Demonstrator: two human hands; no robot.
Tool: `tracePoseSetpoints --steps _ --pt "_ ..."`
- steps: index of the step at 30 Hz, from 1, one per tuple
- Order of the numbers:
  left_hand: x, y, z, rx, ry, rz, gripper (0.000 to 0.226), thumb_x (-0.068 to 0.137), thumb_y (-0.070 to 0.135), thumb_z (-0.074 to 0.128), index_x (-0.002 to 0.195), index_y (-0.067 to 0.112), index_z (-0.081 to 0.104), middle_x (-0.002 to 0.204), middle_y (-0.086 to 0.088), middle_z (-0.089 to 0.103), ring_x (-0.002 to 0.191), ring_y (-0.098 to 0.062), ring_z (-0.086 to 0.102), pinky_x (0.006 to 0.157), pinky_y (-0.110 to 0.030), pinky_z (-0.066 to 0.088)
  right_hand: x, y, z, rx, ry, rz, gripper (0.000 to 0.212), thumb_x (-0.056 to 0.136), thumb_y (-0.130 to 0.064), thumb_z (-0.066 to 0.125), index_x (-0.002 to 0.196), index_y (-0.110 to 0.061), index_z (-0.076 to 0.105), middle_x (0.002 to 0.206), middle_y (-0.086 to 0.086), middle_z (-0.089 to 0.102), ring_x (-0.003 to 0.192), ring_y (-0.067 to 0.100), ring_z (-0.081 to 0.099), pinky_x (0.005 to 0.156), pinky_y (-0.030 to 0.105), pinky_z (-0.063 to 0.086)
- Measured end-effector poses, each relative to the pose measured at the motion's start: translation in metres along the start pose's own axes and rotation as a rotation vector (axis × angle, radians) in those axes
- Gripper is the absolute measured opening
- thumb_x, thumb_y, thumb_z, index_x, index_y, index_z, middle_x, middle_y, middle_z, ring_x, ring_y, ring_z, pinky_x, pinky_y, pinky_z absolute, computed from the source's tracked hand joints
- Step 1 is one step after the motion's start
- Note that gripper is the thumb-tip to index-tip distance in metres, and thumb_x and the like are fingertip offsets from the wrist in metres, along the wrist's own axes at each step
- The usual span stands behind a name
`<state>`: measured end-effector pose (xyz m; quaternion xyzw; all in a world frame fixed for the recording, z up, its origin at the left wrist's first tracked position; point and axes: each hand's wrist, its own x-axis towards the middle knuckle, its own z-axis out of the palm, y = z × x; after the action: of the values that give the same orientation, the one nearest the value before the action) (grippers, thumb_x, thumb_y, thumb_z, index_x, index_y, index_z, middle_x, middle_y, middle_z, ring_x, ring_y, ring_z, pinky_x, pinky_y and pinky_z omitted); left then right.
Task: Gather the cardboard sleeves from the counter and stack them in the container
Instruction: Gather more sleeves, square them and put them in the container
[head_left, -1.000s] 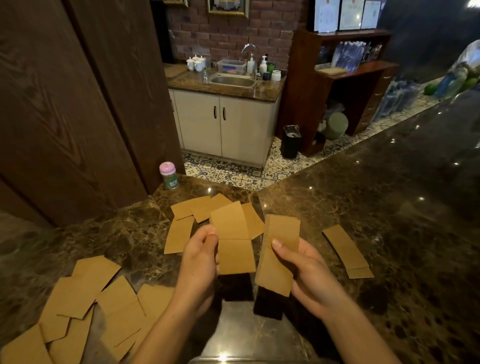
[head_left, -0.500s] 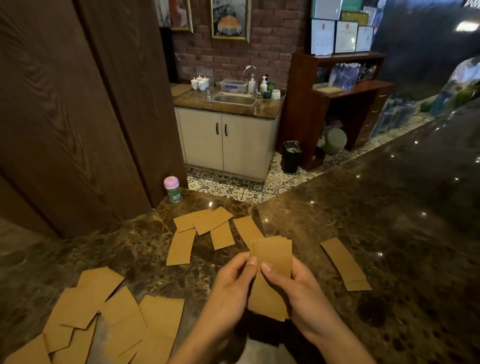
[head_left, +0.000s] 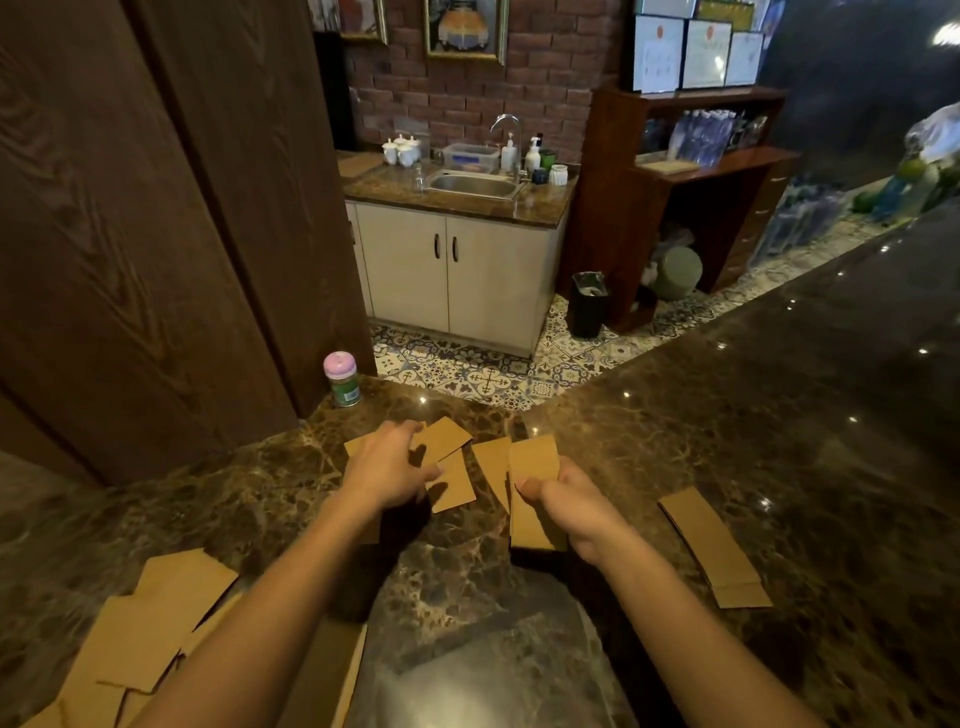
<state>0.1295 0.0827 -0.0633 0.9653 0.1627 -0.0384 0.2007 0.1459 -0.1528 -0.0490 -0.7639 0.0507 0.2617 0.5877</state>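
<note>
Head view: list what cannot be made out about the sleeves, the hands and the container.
- Container: none is identifiable in the head view.
- Left hand: its fingers cover the sleeves on the counter, so whether it grips one is unclear.
- Stack in the right hand: the sleeve stack shows only its face; the count is unreadable.
- Sleeve pile at lower left: cut off by the frame edge and the left forearm.

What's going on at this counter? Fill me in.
A person is gathering flat cardboard sleeves off a dark marble counter. The right hand holds a collected stack of sleeves upright, while the left hand reaches over the loose sleeves lying ahead. More lie in a scattered pile at near left, and a short stack sits to the right. No container is clearly in view, so nothing looks stowed yet.
</note>
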Motion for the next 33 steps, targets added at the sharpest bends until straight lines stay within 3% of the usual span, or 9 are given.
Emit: tracePoseSetpoints --steps 3,7,11,17,21,24,28,30,33 --pt "0.033 -0.008 0.007 0.133 -0.075 0.022 0.088 0.077 0.061 0.075 0.149 0.022 0.042 0.145 -0.009 0.052 0.131 -0.033 0.051 0.104 -0.047 0.047 0.033 -0.012 0.013 -0.14 0.023 0.069 0.013 0.101 -0.002 0.058 0.104 -0.012 0.065 0.107 0.005 0.069 0.097 0.02 0.063 0.081 0.03 0.051" --pt "0.044 -0.001 0.024 0.253 -0.1 0.075 0.082 0.082 0.064 0.068 0.15 0.026 0.041 0.148 -0.006 0.051 0.134 -0.032 0.049 0.104 -0.047 0.046 0.072 -0.006 0.033 -0.404 0.014 0.149 0.058 0.095 -0.016 0.064 0.149 -0.004 0.046 0.154 0.015 0.048 0.137 0.033 0.051 0.114 0.044 0.047" --pt "0.038 0.0 0.035 0.337 0.066 0.139 0.051 0.093 0.055 0.059 0.133 0.023 0.057 0.129 -0.005 0.065 0.12 -0.032 0.058 0.093 -0.047 0.052 0.072 -0.013 0.045 -0.571 0.061 0.161 0.078 0.096 -0.022 0.067 0.158 0.004 0.026 0.162 0.018 0.034 0.147 0.036 0.041 0.118 0.041 0.043" --pt "0.019 0.006 0.044 0.434 0.098 0.234 0.029 0.103 0.025 0.044 0.13 0.016 0.048 0.123 -0.009 0.065 0.111 -0.036 0.061 0.085 -0.048 0.049 0.071 -0.018 0.04 -0.6 0.12 0.209 0.084 0.093 -0.023 0.074 0.158 -0.002 0.026 0.158 0.019 0.033 0.142 0.036 0.042 0.107 0.033 0.046" --pt "0.001 -0.002 0.037 0.172 0.203 0.262 0.012 0.103 0.023 0.041 0.108 0.016 0.049 0.09 -0.009 0.072 0.082 -0.036 0.069 0.068 -0.043 0.054 0.058 -0.005 0.024 -0.358 0.198 0.15 0.035 0.091 -0.014 0.073 0.122 -0.009 0.057 0.127 0.011 0.059 0.126 0.031 0.056 0.098 0.037 0.05" --pt "-0.023 -0.005 0.031 -0.186 0.263 0.14 0.019 0.108 0.024 0.035 0.109 0.014 0.051 0.083 -0.01 0.069 0.074 -0.035 0.066 0.06 -0.042 0.049 0.033 0.002 0.005 -0.05 0.184 0.149 0.029 0.093 -0.001 0.071 0.12 -0.006 0.063 0.111 0.011 0.069 0.105 0.027 0.061 0.087 0.038 0.049" --pt "-0.067 0.007 0.018 -0.781 0.246 -0.066 0.031 0.11 0.022 0.034 0.116 0.011 0.062 0.098 -0.002 0.069 0.091 -0.02 0.065 0.07 -0.023 0.049 -0.014 0.003 -0.016 0.263 0.078 0.114 0.029 0.094 0.003 0.068 0.12 -0.01 0.067 0.103 0.01 0.075 0.1 0.027 0.068 0.081 0.042 0.055" --pt "-0.09 0.017 0.009 -1.161 0.112 -0.159 0.035 0.11 0.021 0.034 0.12 0.01 0.066 0.104 -0.013 0.076 0.098 -0.03 0.072 0.086 -0.041 0.059 -0.042 0.001 -0.02 0.415 -0.003 0.051 0.035 0.093 0.001 0.069 0.125 -0.013 0.068 0.112 0.012 0.079 0.107 0.03 0.072 0.086 0.047 0.059" --pt "-0.127 0.029 -0.006 -1.611 -0.051 -0.26 0.034 0.108 0.021 0.039 0.125 0.009 0.066 0.114 -0.022 0.075 0.111 -0.042 0.068 0.101 -0.059 0.051 -0.088 0.001 -0.019 0.339 -0.039 -0.27 0.032 0.092 -0.008 0.074 0.119 -0.024 0.069 0.11 0.002 0.081 0.101 0.022 0.077 0.074 0.035 0.063"
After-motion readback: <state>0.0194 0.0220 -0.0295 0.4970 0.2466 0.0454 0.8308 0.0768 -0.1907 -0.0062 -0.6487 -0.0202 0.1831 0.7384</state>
